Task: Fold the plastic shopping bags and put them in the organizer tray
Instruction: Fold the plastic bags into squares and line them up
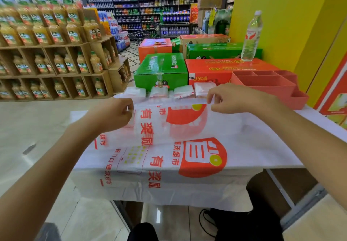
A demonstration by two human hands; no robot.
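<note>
A large white plastic shopping bag [187,147] with red print lies spread over the white table, its near end hanging over the front edge. My left hand [114,113] pinches the bag's far left corner. My right hand [231,98] pinches its far right corner, so the far edge is lifted a little between them. Just beyond that edge, several small folded bags [178,91] lie in a row. The pink organizer tray [266,88], with several compartments, stands at the table's far right; I see no bag in it.
Green [161,68] and orange cartons [212,70] stand behind the table, with a clear water bottle [250,38] on one. Wooden shelves of juice bottles [56,53] fill the left. A yellow wall [281,24] rises on the right. The white table [272,139] shows bare on the right.
</note>
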